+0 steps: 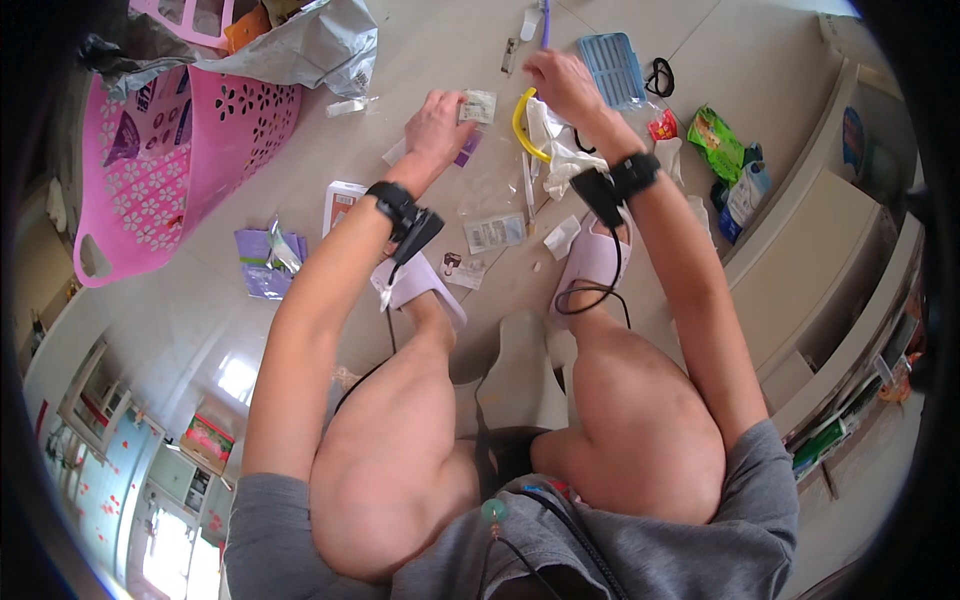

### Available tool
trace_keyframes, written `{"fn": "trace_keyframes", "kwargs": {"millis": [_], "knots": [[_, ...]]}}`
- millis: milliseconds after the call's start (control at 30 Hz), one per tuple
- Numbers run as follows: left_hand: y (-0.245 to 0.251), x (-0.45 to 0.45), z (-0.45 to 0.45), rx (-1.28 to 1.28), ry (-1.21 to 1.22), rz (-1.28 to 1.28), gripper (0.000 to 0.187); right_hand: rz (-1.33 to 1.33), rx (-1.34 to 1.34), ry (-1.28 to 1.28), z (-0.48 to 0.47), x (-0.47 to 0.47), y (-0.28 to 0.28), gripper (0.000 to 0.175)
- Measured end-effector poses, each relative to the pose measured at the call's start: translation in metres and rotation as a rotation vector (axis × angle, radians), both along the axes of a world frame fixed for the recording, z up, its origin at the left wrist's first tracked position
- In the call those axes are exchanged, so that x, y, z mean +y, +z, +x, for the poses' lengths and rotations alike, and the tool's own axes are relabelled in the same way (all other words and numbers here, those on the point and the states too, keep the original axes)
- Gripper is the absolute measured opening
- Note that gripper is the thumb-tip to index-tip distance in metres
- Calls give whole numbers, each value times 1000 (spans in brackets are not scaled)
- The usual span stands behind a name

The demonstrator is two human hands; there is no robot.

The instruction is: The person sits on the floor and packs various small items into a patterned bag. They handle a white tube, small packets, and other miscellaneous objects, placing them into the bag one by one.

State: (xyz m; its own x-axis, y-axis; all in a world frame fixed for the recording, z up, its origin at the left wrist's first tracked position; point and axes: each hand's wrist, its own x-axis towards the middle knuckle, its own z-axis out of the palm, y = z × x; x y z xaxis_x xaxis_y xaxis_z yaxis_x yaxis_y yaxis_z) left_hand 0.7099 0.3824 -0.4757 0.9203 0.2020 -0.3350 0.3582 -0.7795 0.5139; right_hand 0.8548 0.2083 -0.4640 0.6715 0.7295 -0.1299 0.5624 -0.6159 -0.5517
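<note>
My left hand (pixel 437 129) reaches over the tiled floor, its fingers beside a small printed packet (pixel 478 106) and a purple wrapper (pixel 466 149). Whether its fingertips touch or grip the packet, I cannot tell. Farther right, my right hand (pixel 562 81) hangs with bent fingers near a purple stick-like handle (pixel 546 24) and a yellow curved band (pixel 519 124); what its fingers hold, if anything, is hidden. Crumpled white material (pixel 574 174) lies beneath that forearm. Beyond the right hand is a blue plastic case (pixel 611 71), with a black loop (pixel 660 77) beside it.
A pink plastic basket (pixel 225 161) with a silver bag (pixel 322 52) over its rim stands at left. Purple packaging (pixel 262 259), a clear printed packet (pixel 494 232) and a green bag (pixel 716 142) lie about. A pale cabinet (pixel 817 247) borders the right side. Cables hang from both wrists.
</note>
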Motion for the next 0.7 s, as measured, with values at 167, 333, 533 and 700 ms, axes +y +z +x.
{"fn": "trace_keyframes", "kwargs": {"millis": [167, 333, 533, 700], "knots": [[-16, -7, 26, 26, 45, 41, 46, -6, -315, 268, 30, 33, -23, 18], [1, -1, 31, 163, 117, -75, 37, -209, -290, 354, 37, 40, -31, 16], [42, 15, -8, -512, 138, -236, 24, -434, -221, 417, 46, 39, -30, 10], [99, 27, -29, -823, -73, 37, 31, -274, -292, 419, 46, 30, -34, 12]]}}
